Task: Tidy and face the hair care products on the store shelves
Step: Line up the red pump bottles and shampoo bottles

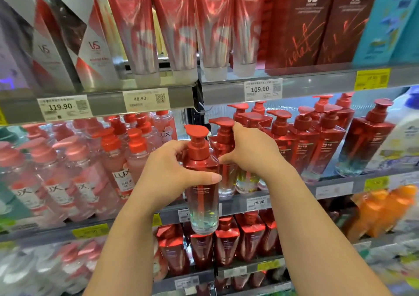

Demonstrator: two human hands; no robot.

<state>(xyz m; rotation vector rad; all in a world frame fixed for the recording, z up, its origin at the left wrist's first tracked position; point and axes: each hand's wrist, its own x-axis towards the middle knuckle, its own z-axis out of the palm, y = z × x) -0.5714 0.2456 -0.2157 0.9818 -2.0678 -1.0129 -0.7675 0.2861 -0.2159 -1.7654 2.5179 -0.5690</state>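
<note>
My left hand (pixel 172 173) is wrapped around a red pump bottle (pixel 201 200) with a clear bottom, held off the shelf in front of the middle shelf edge. Just behind it stands a second red pump bottle (pixel 223 146) on the middle shelf, and my right hand (pixel 251 152) grips it around the neck and shoulder. A row of matching red pump bottles (pixel 303 134) fills the shelf to the right, their pump heads turned in different directions.
Pink Lux bottles (pixel 68 173) crowd the middle shelf on the left. Red tubes (pixel 176 23) and dark red VS boxes (pixel 317 21) stand on the upper shelf (pixel 317 84). Smaller red bottles (pixel 226 239) sit on the lower shelf, orange bottles (pixel 385 209) at right. Price tags line the shelf edges.
</note>
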